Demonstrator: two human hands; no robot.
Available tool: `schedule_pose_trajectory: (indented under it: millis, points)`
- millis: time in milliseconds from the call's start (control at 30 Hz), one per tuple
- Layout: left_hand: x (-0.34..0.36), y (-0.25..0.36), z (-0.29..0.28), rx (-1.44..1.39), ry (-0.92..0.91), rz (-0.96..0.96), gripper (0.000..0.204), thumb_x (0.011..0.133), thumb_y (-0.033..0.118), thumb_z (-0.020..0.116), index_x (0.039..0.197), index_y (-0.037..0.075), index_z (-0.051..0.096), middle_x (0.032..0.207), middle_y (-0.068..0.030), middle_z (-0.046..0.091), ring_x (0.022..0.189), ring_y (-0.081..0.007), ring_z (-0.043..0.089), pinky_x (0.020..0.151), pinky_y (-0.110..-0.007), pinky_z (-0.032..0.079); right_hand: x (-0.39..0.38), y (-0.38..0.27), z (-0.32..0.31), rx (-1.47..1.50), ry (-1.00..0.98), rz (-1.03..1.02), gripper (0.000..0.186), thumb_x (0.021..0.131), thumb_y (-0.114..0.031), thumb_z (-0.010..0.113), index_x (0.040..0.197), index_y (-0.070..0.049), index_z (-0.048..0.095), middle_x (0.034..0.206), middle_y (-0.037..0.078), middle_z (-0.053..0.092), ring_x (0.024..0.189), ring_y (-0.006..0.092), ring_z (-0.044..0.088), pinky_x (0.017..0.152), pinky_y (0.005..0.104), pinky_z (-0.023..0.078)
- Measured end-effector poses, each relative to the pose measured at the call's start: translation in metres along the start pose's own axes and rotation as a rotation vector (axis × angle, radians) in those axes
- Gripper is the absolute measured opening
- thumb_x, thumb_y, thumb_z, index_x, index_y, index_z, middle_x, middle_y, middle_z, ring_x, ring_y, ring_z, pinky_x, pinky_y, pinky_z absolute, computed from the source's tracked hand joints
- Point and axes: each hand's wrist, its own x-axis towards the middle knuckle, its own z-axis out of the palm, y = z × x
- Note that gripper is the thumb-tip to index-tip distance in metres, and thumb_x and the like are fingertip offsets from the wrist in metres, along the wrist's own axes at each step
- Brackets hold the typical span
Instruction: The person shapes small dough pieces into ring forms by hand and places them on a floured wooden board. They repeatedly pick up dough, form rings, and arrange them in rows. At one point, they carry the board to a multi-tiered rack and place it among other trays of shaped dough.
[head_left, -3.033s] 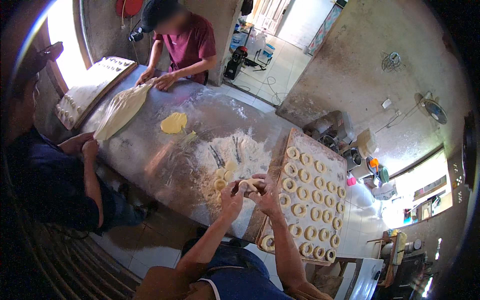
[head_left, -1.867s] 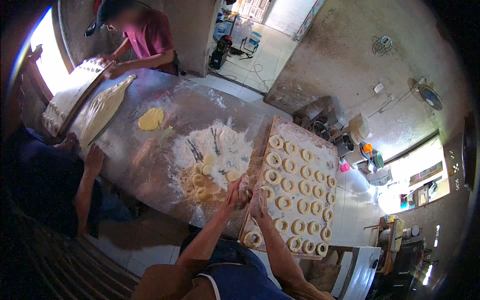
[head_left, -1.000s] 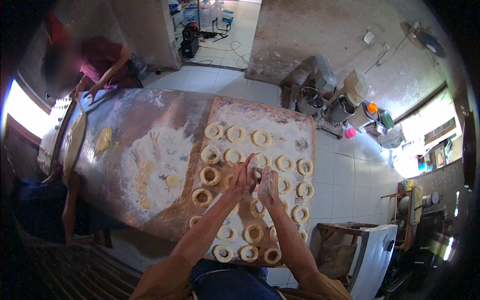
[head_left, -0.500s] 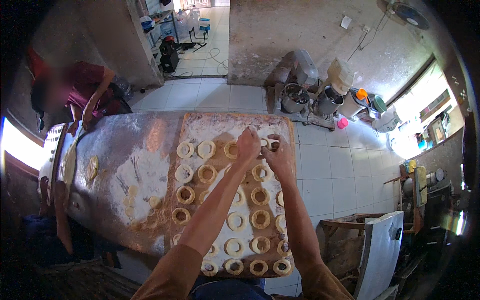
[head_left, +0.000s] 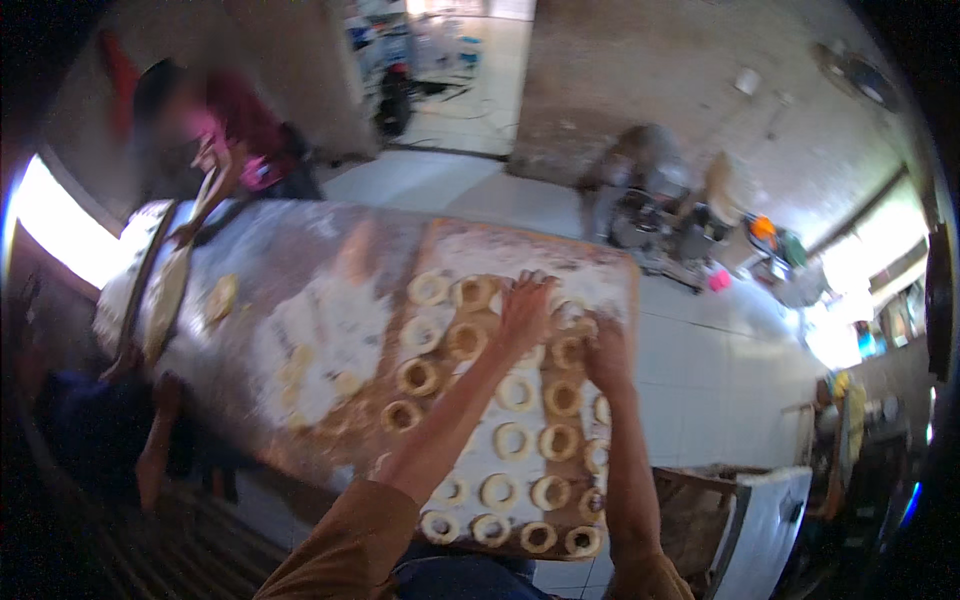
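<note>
Many pale dough rings (head_left: pixel 513 440) lie in rows on a floured wooden board (head_left: pixel 480 240) in front of me. My left hand (head_left: pixel 528 305) is over the far rows, its fingers somewhat apart, and nothing shows in them. To its right, my right hand (head_left: pixel 606 352) is low over the board's right side, beside a dough ring (head_left: pixel 569 352). Motion smears its fingers, so I cannot see whether it holds anything. Between the two hands a pale dough piece (head_left: pixel 568 312) shows, blurred. My forearms cover part of the middle rows.
Left of the board, the table (head_left: pixel 390 225) bears scattered flour, small dough discs (head_left: pixel 347 384) and a long dough strip (head_left: pixel 168 300). A person in dark red (head_left: pixel 250 130) handles the strip's far end; another person (head_left: pixel 110 430) is at the near left. Buckets and machines (head_left: pixel 650 215) stand beyond the board.
The view has shifted, so the board appears farther right. My left hand's fingers have loosened from a closed shape. My right hand has come nearer to me along the board's right side.
</note>
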Motion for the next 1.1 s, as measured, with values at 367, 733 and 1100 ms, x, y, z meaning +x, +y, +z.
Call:
schedule_pose_trajectory:
  millis: [367,733,1100]
  points:
    - [-0.258,-0.238,-0.202,0.223,-0.038,-0.415,0.034,0.070,0.011,0.068,0.103,0.006,0.063,0.106,-0.0177,0.058,0.108,-0.0389,0.050,0.088,-0.052,0.039,-0.083,-0.156,-0.024,0.463,-0.017,0.111,0.024,0.080,-0.002,0.061,0.104,-0.005,0.062,0.085,0.011,0.057,0.077,0.0240,0.054,0.072,0.0373,0.045]
    - [-0.268,-0.175,-0.274,-1.206,0.276,-0.891,0.024,0.086,0.006,0.064,0.108,-0.002,0.061,0.099,-0.0079,0.065,0.089,-0.0140,0.063,0.079,-0.029,0.053,-0.101,-0.350,0.111,0.878,-0.341,0.124,0.026,0.087,-0.005,0.064,0.112,0.004,0.062,0.102,0.011,0.068,0.091,0.0159,0.064,0.081,0.0290,0.051]
    - [-0.292,-0.177,-0.329,-0.809,0.087,-0.640,0.026,0.086,0.017,0.069,0.102,-0.003,0.067,0.092,-0.0123,0.069,0.086,-0.0172,0.066,0.074,-0.031,0.054,-0.129,-0.409,0.114,0.947,-0.267,0.140,0.028,0.080,-0.005,0.070,0.106,0.002,0.066,0.094,0.011,0.070,0.087,0.0174,0.067,0.079,0.0310,0.054]
